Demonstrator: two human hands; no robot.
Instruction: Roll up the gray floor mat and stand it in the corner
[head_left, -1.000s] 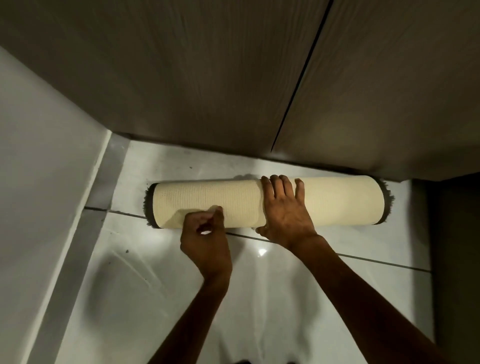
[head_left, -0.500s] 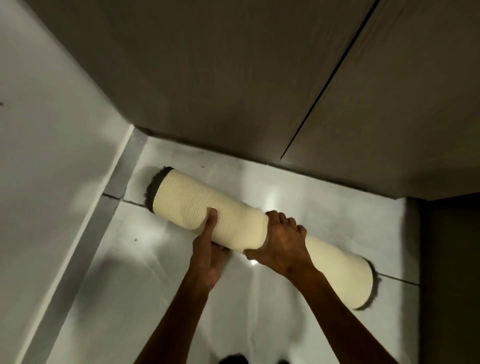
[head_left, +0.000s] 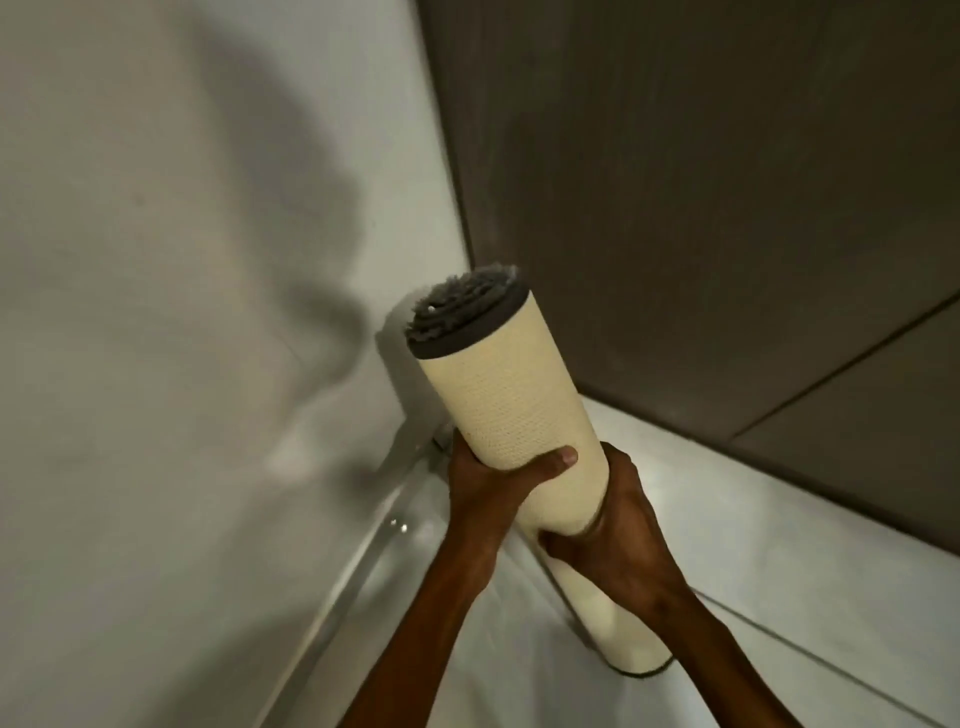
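Observation:
The rolled floor mat (head_left: 506, 395) is a tight cylinder with its cream backing outward and gray pile showing at its top end. It is raised steeply, its top end tilted toward the corner where the white wall meets the dark panel, its bottom end near the floor. My left hand (head_left: 493, 480) wraps around the roll's middle from the left, thumb across the front. Just below it, my right hand (head_left: 615, 525) grips the roll from the right. Whether the bottom end rests on the floor cannot be told.
A white wall (head_left: 182, 312) fills the left side and a dark wood-grain panel (head_left: 701, 208) the right; they meet in the corner behind the roll. Glossy white floor tiles (head_left: 779, 545) lie below, with a skirting strip along the left wall.
The roll was lying on the floor along the dark panel. Both hands have gripped it and swung its left end up, so it now stands steeply toward the corner.

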